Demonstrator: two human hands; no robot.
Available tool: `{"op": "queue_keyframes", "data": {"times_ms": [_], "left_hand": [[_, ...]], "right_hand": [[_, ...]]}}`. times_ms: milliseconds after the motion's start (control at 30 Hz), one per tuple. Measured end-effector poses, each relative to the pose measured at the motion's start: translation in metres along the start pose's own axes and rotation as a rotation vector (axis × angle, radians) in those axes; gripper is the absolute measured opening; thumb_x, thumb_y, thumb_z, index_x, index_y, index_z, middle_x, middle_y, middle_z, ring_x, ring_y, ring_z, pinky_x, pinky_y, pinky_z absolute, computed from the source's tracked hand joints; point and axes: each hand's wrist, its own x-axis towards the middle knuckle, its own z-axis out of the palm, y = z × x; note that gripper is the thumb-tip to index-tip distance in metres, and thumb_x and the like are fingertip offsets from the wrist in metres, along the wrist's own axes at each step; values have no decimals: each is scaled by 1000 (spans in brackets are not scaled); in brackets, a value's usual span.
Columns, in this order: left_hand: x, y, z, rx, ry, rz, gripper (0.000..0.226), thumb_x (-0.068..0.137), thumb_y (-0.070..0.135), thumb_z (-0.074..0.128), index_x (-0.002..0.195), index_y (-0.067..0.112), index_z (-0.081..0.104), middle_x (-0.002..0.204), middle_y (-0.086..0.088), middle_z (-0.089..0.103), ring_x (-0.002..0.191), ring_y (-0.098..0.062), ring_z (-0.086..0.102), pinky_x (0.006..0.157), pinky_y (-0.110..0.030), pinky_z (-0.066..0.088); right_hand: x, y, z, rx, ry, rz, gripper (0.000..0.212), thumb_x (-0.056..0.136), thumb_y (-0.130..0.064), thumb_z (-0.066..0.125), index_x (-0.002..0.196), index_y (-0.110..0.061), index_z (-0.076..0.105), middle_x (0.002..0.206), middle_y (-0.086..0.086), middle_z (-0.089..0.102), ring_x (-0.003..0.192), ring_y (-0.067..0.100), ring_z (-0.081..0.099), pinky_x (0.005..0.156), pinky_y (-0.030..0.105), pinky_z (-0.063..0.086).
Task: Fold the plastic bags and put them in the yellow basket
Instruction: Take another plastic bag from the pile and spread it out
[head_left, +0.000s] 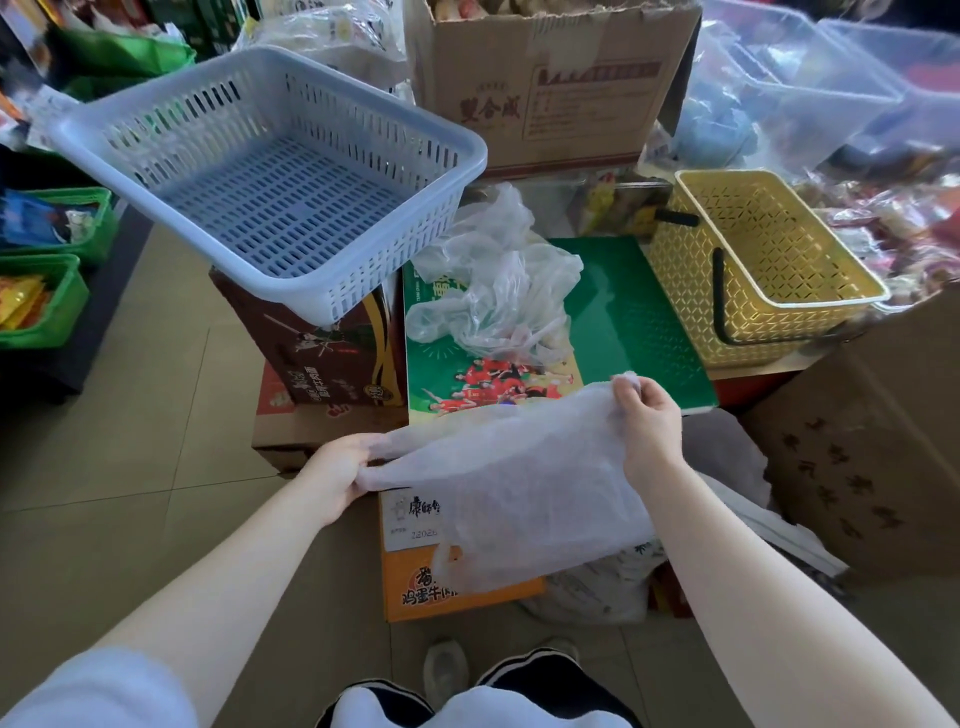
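A white translucent plastic bag (514, 483) is stretched flat between my hands, above an orange carton. My left hand (335, 475) grips its left edge. My right hand (649, 421) pinches its upper right corner. Beyond it, a crumpled pile of clear plastic bags (498, 280) lies on a green box (623, 312). The yellow basket (763, 265), with black handles and nothing visible inside, stands to the right of the green box.
An empty light blue basket (270, 171) rests on a brown carton at the left. A large cardboard box (550, 78) stands behind. Another brown box (872, 457) is at the right, green crates at far left, tiled floor below.
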Motion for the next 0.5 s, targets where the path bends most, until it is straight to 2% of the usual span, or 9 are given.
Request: {"op": "queue_keyframes", "data": {"times_ms": [33,100,200,333,433,500], "left_hand": [[4,-4,-5,1,42,-40,33,87,-6,40,109,0,63,104,-14,63,86,-24,57,64,-24,46],[8,-9,-10,-62,115,-108,40,86,-12,29,98,1,64,96,-12,59,76,-22,50,57,-22,36],[7,-7,-10,-236,160,-181,36,91,-6,25,82,4,58,85,-11,54,64,-16,42,52,-20,33],[5,-3,-17,-405,61,-139,14,85,1,38,75,5,47,75,-9,51,59,-15,41,53,-21,29],[1,-6,-23,-243,-141,-14,11,91,9,50,91,1,59,83,-9,57,71,-14,48,62,-21,36],[0,-12,-20,-64,-183,63,10,88,1,55,94,0,62,90,-10,61,82,-15,52,73,-23,42]], "right_hand": [[3,-3,-3,13,44,2,32,93,-24,56,62,-20,47,64,-6,36,61,8,31,59,24,28],[8,-8,-6,37,97,15,25,91,-22,58,67,-20,55,66,-8,44,62,7,38,61,22,34],[8,-16,-2,79,121,37,19,89,-21,60,71,-21,62,68,-10,51,64,5,45,63,17,39],[10,-29,4,110,97,25,11,87,-19,65,76,-20,65,75,-11,58,69,4,50,64,16,42],[18,-36,1,19,157,-4,6,86,-18,66,81,-14,67,70,-9,55,69,9,49,66,20,42],[23,-37,-1,-56,232,20,8,85,-19,65,78,-16,65,68,-8,54,71,13,49,70,25,41]]}}
